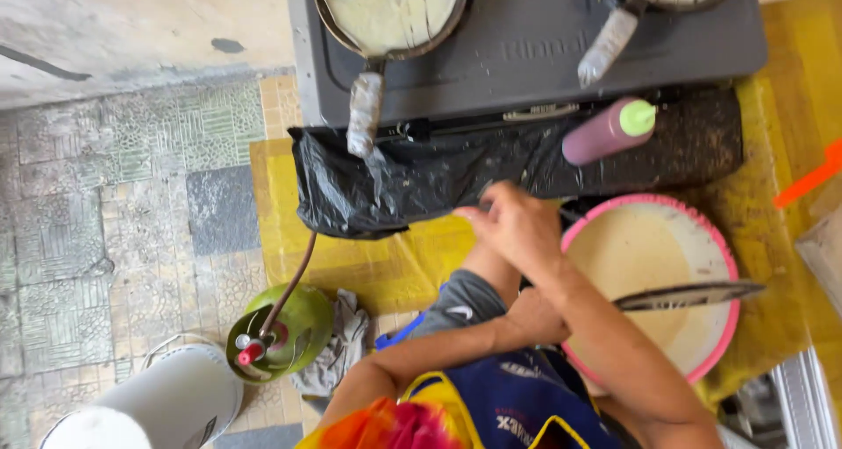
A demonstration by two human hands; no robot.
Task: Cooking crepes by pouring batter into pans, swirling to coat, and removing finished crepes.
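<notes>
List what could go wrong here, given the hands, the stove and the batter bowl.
1. The right hand reaches toward the stove's front edge over a loose black plastic sheet; near lit burners the plastic might melt.
2. The ladle lies across the pink-rimmed bowl; the forearm beside it could knock it and spill batter.
3. The left pan has a wrapped handle overhanging the stove front, easy to bump.

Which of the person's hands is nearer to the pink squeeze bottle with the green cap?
Right. The right hand lies just below and left of the squeeze bottle; the left hand sits lower, by the pink basin.
</notes>
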